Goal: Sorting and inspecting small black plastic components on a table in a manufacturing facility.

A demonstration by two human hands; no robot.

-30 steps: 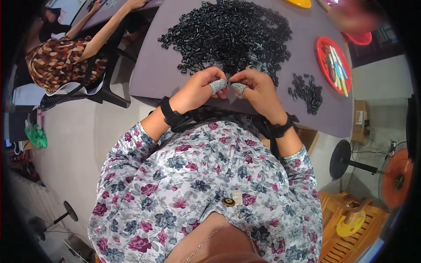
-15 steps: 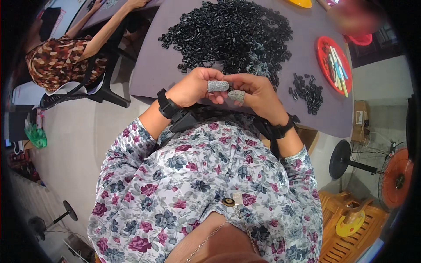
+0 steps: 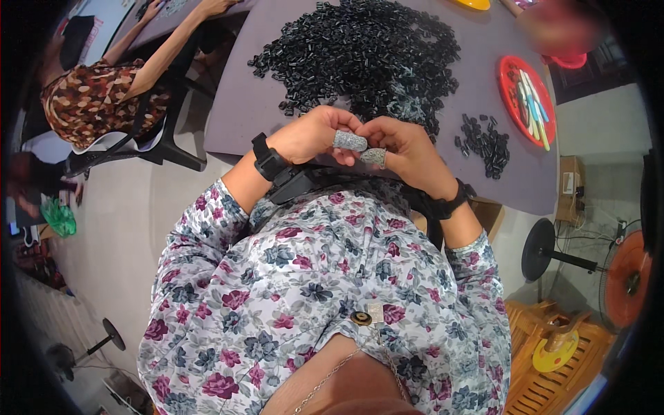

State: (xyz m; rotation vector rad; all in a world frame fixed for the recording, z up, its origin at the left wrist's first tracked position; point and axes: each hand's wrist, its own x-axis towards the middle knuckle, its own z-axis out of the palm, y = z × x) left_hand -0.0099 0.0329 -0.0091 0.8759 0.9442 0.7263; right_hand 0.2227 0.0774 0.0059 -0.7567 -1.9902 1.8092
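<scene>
My left hand [image 3: 311, 137] and my right hand [image 3: 413, 155] meet over the near edge of the table, fingertips pinched together. A grey knitted sleeve [image 3: 350, 141] covers the left thumb, and a similar sleeve [image 3: 373, 157] is on the right one. Whatever they hold is hidden behind the fingers and too small to make out. Just beyond them spreads a big heap of small black glossy pieces [image 3: 360, 59], with some clear greyish bits at its near right. A smaller group of black pieces [image 3: 487, 149] lies to the right of my right hand.
On the grey table [image 3: 232, 117], a red tray [image 3: 506, 76] at the right holds several slim, light-handled tools. A yellow dish [image 3: 476, 4] is at the far edge. Another person [image 3: 104, 100] sits at the left; a black stand [image 3: 536, 249] and an orange fan [image 3: 628, 280] are at the right.
My left thumb has shifted slightly right and down, and the hands are closer together. The small dark bit between the thumbs is now hidden. Someone has come into view at the far left.
</scene>
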